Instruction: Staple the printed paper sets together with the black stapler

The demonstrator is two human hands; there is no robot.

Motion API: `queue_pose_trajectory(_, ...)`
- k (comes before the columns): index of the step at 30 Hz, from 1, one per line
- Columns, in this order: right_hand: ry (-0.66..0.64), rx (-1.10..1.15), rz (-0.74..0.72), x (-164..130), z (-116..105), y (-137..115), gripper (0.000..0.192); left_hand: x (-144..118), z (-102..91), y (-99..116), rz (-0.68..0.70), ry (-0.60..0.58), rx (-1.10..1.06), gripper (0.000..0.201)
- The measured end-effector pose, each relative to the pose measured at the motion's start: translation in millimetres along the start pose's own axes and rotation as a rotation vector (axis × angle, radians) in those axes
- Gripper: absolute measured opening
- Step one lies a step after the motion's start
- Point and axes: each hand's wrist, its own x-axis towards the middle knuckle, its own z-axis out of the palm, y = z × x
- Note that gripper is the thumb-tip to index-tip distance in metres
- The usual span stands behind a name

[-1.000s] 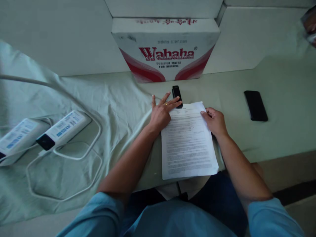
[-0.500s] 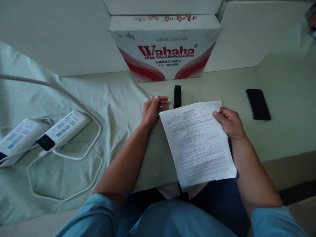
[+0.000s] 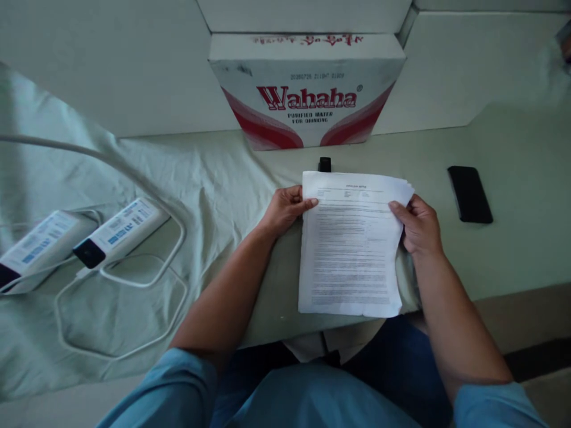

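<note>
A thin stack of white printed paper sheets (image 3: 350,255) lay squarely in front of the person, its lines of small text facing up and its lower end near the close edge of a table draped in pale green cloth (image 3: 241,285); whether its underside touched the cloth could not be told. Taking the middle of the pages as the clock's centre, with 12 o'clock pointing away from the person, the left hand (image 3: 288,208) was at 10 o'clock, partly closed, its thumb laid on the face of the paper and its other fingers curled at or behind the side edge. The right hand (image 3: 419,223) was at 2 o'clock, pinching the upper corner region between a thumb on top and folded fingers, mostly hidden, behind. At 11 o'clock a small black oblong object (image 3: 325,164) poked out past the top edge, the rest of it covered. Beyond it, between 11 and 12, stood a white and red cardboard box (image 3: 307,101) lettered "Wahaha". A flat black rectangular phone-like slab (image 3: 470,194) rested at 2 o'clock, well apart from the right hand. Far off at 9 o'clock lay two white, labelled blocks with black ends (image 3: 122,232), with white cables (image 3: 178,232) looping around them.
</note>
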Motion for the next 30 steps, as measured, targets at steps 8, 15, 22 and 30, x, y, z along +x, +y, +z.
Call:
queue_pose_trajectory(8,0.046,-0.267,-0.211,8.4,-20.1,6.2,0.029,1.6,6.9,-9.5,-0.002,0.073,-0.343,0.054)
queue_pose_trajectory(15,0.141,-0.178,-0.237,15.0,-40.1,6.2,0.030,4.3,1.5,-12.7,-0.044,0.120,-0.477,0.036)
queue_pose_trajectory(22,0.061,-0.128,-0.177,11.4,-22.7,4.4,0.030,12.2,0.5,-19.6,-0.066,0.169,-0.566,0.027)
queue_pose_trajectory(30,-0.018,-0.224,-0.180,8.0,-7.8,1.1,0.023,12.9,7.6,-18.8,-0.156,0.259,-0.596,0.035)
